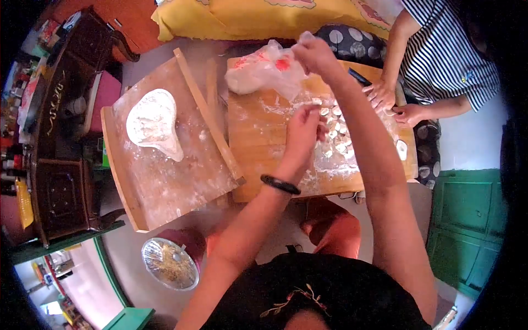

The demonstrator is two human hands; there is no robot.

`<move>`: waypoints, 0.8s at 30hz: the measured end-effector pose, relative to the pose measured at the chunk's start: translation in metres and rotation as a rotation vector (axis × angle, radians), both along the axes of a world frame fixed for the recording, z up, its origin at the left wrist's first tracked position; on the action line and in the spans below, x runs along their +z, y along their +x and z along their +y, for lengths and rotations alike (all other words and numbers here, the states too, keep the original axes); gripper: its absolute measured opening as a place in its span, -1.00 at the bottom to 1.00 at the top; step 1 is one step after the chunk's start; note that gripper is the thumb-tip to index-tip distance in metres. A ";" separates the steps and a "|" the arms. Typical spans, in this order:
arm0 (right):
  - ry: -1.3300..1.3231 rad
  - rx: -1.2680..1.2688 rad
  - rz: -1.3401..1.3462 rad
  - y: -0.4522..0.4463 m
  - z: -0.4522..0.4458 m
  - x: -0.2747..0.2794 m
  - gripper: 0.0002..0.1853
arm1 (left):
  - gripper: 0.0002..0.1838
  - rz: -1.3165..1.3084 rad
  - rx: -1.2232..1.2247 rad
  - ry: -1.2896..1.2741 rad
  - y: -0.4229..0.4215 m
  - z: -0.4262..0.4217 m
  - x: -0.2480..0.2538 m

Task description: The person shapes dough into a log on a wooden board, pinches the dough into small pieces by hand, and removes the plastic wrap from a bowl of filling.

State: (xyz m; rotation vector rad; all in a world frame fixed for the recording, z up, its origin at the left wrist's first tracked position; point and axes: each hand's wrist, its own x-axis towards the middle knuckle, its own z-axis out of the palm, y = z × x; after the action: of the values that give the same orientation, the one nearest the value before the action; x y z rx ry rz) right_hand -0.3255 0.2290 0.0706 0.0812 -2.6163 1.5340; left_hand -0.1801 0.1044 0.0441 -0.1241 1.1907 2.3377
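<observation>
My left hand (304, 135), with a dark bracelet at its wrist, hovers beside small white dough pieces (338, 132) on the floured wooden table (256, 148). Its fingers are curled; whatever they hold is too small to tell. Farther up, my right hand (316, 54) is closed at the edge of a white plastic bag (272, 69) with red print, its fingertips whitish and their contents unclear. The bag lies at the table's top left corner. A co-worker's two hands (382, 96) work at the table's right side, apart from mine, near a rolling pin (400, 94).
On the left, a floured wooden board (181, 187) with raised edges bears a pan-shaped patch of flour (152, 122). Below it stands a round container (170, 264) with a shiny rim. A dark carved cabinet (60, 192) is at far left, a green cabinet (465, 220) at right.
</observation>
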 end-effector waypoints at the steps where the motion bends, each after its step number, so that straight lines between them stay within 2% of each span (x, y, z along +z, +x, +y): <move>1: -0.105 0.046 -0.081 -0.001 -0.004 0.022 -0.73 | -0.68 0.026 0.022 0.002 -0.010 0.005 0.004; 3: -0.318 0.114 -0.144 -0.001 -0.013 0.056 -0.76 | -0.69 0.079 0.073 0.015 -0.032 0.016 0.012; 6: -0.409 0.136 -0.133 -0.021 -0.020 0.062 -0.75 | -0.79 0.019 0.210 0.082 -0.070 0.027 0.028; 7: -0.348 0.193 -0.139 -0.023 -0.019 0.064 -0.75 | -0.90 -0.014 0.217 0.202 -0.082 0.025 0.028; 10: -0.375 0.073 -0.120 -0.013 -0.031 0.067 -0.76 | -0.91 -0.039 0.353 0.291 -0.110 0.026 0.039; 11: -0.364 0.192 -0.104 -0.022 -0.022 0.054 -0.76 | -0.90 0.082 0.310 0.382 -0.130 0.029 0.021; 14: -0.444 0.274 -0.140 -0.024 -0.008 0.042 -0.76 | -0.88 -0.065 0.517 0.485 -0.134 0.027 0.044; 15: -0.486 0.221 -0.140 -0.021 -0.007 0.045 -0.76 | -0.85 -0.064 0.506 0.448 -0.144 0.021 0.032; 18: -0.592 0.112 -0.130 -0.006 -0.007 0.051 -0.74 | -0.78 -0.275 0.669 0.396 -0.150 0.004 0.000; 19: -0.614 0.111 -0.115 -0.004 -0.006 0.051 -0.74 | -0.79 -0.200 0.558 0.317 -0.157 -0.003 -0.043; 22: -0.589 0.113 -0.063 -0.004 -0.009 0.043 -0.72 | -0.80 -0.319 0.736 0.398 -0.145 -0.007 -0.044; 23: -0.561 0.112 -0.047 -0.003 -0.010 0.040 -0.72 | -0.81 -0.319 0.720 0.417 -0.154 -0.009 -0.060; 24: -0.556 0.122 -0.055 -0.001 -0.013 0.041 -0.72 | -0.81 -0.276 0.705 0.325 -0.148 -0.010 -0.046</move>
State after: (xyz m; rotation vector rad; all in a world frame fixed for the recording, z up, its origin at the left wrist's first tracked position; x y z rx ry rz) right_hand -0.3262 0.2156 0.1118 0.1531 -2.1530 2.2682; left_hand -0.3280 0.0940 -0.0021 -0.8376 0.6759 2.9419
